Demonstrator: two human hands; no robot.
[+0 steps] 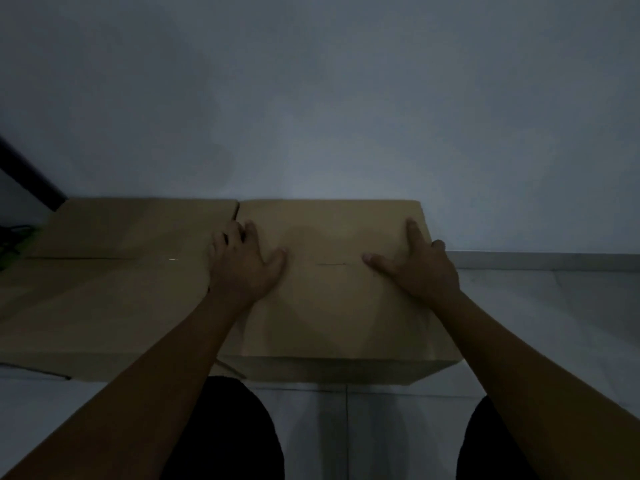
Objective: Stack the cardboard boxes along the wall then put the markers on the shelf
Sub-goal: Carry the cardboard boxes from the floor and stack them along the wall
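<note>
- Nearest the camera: the person's dark-clothed knees [228, 431] over a pale tiled floor [346, 427]; the view is dim throughout.
- Both bare forearms reach forward and slightly down onto the right box [332, 306], a closed brown carton whose top flaps meet at a seam running left to right between the hands.
- Left hand [244, 261]: palm on the box top near its left edge, thumb spread flat inward; the fingers bend over that edge into the narrow gap beside the neighbouring carton. Whether they grip the side or only rest there cannot be told.
- Right hand [420, 266]: flat on the top near the right edge, thumb out, index finger straight toward the wall, nothing clasped; the remaining fingers lie at or past the edge and are not clearly seen.
- Left box [114, 271]: a second closed carton just beside the first, its top at about the same level.
- Farthest: both cartons' back edges lie at the plain wall [329, 98]; a dark diagonal bar [31, 174] crosses the far left corner.
- Progress, as a judgement: two boxes are placed side by side along the wall, the right one seemingly being pressed into position; none rests on another here, so stacking may be unfinished. No markers or shelf appear, so that part looks untouched.
</note>
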